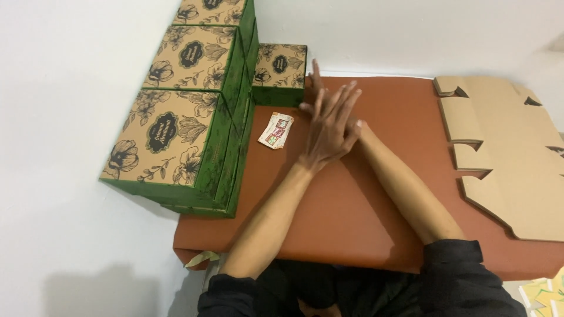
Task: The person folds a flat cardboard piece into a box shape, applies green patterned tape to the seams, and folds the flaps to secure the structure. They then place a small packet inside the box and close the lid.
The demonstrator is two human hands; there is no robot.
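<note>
Nearest, at the bottom right corner, a bit of yellow-green printed card (543, 293) peeks in beside the dark sleeves. The reddish-brown surface (352, 217) spreads ahead, with a stack of flat, die-cut brown cardboard blanks (511, 158) lying on its right side. To the left stands a stack of green boxes (176, 141) with tan lids printed in black flowers and a dark oval label. Mid-surface the left hand (326, 132) lies open, fingers spread, over the right hand (317, 82), both holding nothing. Just left of them lies a small white packet (276, 130) with red and green marks. Beyond, a smaller green box (280, 73) sits against the white wall.
</note>
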